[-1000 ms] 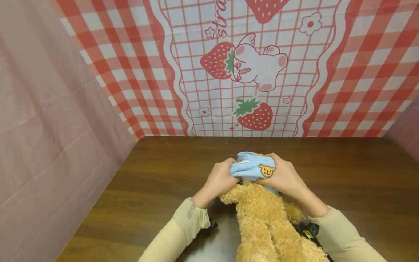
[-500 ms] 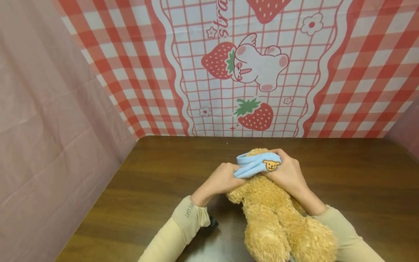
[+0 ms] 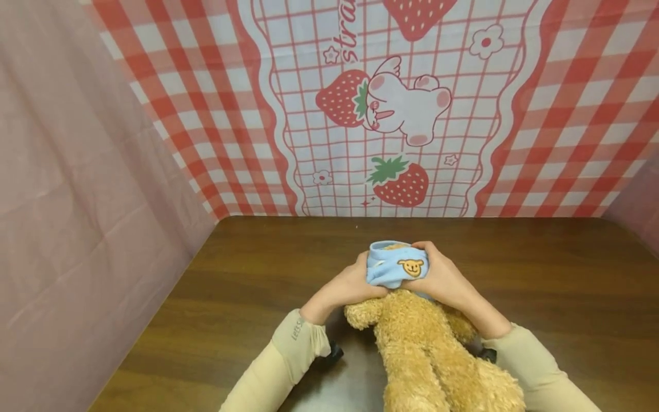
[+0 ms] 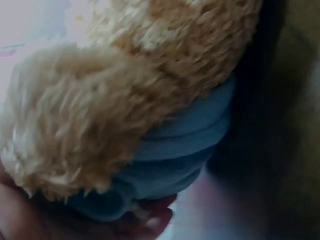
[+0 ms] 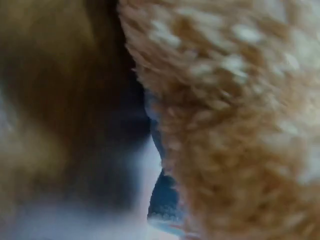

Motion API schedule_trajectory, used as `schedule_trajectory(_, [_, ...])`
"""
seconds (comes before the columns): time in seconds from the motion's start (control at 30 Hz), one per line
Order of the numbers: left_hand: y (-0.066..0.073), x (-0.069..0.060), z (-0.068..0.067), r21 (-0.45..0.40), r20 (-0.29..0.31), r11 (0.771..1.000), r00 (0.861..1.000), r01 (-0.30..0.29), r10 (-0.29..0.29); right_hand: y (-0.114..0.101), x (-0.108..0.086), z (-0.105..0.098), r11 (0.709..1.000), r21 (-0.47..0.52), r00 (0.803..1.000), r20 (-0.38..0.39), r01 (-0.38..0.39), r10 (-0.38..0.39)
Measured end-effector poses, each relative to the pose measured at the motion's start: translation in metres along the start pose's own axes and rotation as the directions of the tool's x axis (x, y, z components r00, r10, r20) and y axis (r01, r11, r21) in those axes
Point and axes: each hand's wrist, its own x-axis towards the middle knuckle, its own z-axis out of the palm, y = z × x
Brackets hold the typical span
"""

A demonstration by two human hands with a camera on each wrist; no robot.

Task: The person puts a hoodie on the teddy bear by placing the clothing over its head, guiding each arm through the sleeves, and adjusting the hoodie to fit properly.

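Note:
A fluffy golden-brown plush toy (image 3: 412, 326) lies belly down or up, I cannot tell which, with its legs toward me. Bunched round its upper end is a light blue garment (image 3: 383, 273) with a bear-face patch (image 3: 412, 267). My left hand (image 3: 350, 286) grips the garment's left side, its fingertips partly hidden behind the cloth. On the opposite side, my right hand (image 3: 447, 286) holds the garment beside the patch. Blue folds (image 4: 175, 150) press against the fur (image 4: 75, 115) in the left wrist view. Fur (image 5: 235, 140) fills much of the right wrist view, beside a blue edge (image 5: 165, 200).
The dark brown wooden table (image 3: 268, 257) extends around the toy. Behind it hangs a red-and-white checked cloth (image 3: 226, 126) with strawberry prints, and a pink curtain (image 3: 77, 200) borders the left. A small black object (image 3: 334, 350) shows at the left sleeve.
Half a second ago the garment was tilted and fur showed above it. Now it sits more level and slightly left, with less fur above it. Both hands have kept their hold.

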Motion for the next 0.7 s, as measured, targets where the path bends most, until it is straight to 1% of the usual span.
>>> schedule_trajectory(0.07, [-0.001, 0.0, 0.003, 0.027, -0.032, 1.0, 0.999, 0.004, -0.003, 0.0, -0.001, 0.001, 1.0, 0.012, 0.999, 0.026, 0.019, -0.019])
schedule_trajectory(0.17, [-0.003, 0.001, 0.006, 0.071, -0.125, 0.997, 0.992, -0.01, 0.019, 0.003, -0.003, -0.005, 0.996, 0.049, 0.993, 0.087, 0.076, -0.081])
schedule_trajectory(0.2, [-0.004, 0.001, 0.007, 0.075, -0.149, 0.997, 0.988, -0.016, 0.027, 0.004, -0.004, -0.008, 0.992, 0.07, 0.987, 0.119, 0.103, -0.111])
schedule_trajectory(0.27, [-0.006, 0.002, 0.009, 0.083, -0.185, 0.996, 0.982, -0.029, 0.044, 0.008, -0.006, -0.016, 0.981, 0.125, 0.967, 0.189, 0.148, -0.17])
schedule_trajectory(0.33, [-0.008, 0.004, 0.009, 0.07, -0.201, 0.997, 0.979, -0.028, 0.041, 0.012, -0.007, -0.024, 0.971, 0.169, 0.941, 0.266, 0.169, -0.21])
schedule_trajectory(0.37, [-0.01, 0.004, 0.009, 0.048, -0.2, 0.999, 0.979, -0.022, 0.031, 0.013, -0.007, -0.027, 0.968, 0.183, 0.928, 0.3, 0.171, -0.22])
schedule_trajectory(0.43, [-0.013, 0.006, 0.009, -0.007, -0.184, 1.0, 0.983, -0.024, 0.022, 0.014, -0.007, -0.029, 0.968, 0.177, 0.908, 0.349, 0.179, -0.232])
schedule_trajectory(0.47, [-0.014, 0.007, 0.009, -0.058, -0.169, 0.998, 0.985, -0.035, 0.024, 0.014, -0.007, -0.029, 0.969, 0.154, 0.903, 0.358, 0.193, -0.237])
schedule_trajectory(0.5, [-0.014, 0.007, 0.009, -0.119, -0.149, 0.992, 0.988, -0.05, 0.032, 0.014, -0.006, -0.028, 0.97, 0.123, 0.903, 0.357, 0.211, -0.241])
schedule_trajectory(0.57, [-0.012, 0.008, 0.01, -0.248, -0.11, 0.966, 0.993, -0.075, 0.049, 0.012, -0.005, -0.026, 0.964, 0.052, 0.912, 0.314, 0.261, -0.263])
schedule_trajectory(0.63, [-0.008, 0.008, 0.011, -0.366, -0.091, 0.926, 0.994, -0.094, 0.065, 0.009, -0.004, -0.024, 0.953, -0.021, 0.93, 0.226, 0.302, -0.29])
schedule_trajectory(0.67, [-0.006, 0.007, 0.012, -0.411, -0.093, 0.906, 0.993, -0.1, 0.067, 0.008, -0.003, -0.024, 0.949, -0.047, 0.938, 0.175, 0.313, -0.3])
schedule_trajectory(0.7, [-0.003, 0.007, 0.012, -0.441, -0.1, 0.891, 0.993, -0.105, 0.067, 0.007, -0.003, -0.025, 0.945, -0.065, 0.942, 0.126, 0.32, -0.31])
